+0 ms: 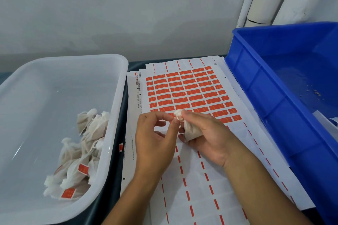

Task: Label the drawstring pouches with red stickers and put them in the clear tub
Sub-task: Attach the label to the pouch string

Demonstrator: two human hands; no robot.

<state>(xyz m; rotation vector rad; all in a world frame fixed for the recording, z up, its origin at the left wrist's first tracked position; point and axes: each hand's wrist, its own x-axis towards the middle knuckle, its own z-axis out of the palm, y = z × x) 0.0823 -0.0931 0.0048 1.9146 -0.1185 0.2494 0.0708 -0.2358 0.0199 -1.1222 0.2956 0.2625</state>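
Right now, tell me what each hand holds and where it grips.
The right hand grips a drawstring pouch around its body. The left hand pinches the drawstring at the pouch's neck.

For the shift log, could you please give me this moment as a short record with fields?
right hand: holds a white pouch
left hand: pinches the drawstring at the pouch's neck
sticker sheet: under the hands, near rows already peeled
clear tub: left, pile of pouches, two red labels visible
blue crate: right
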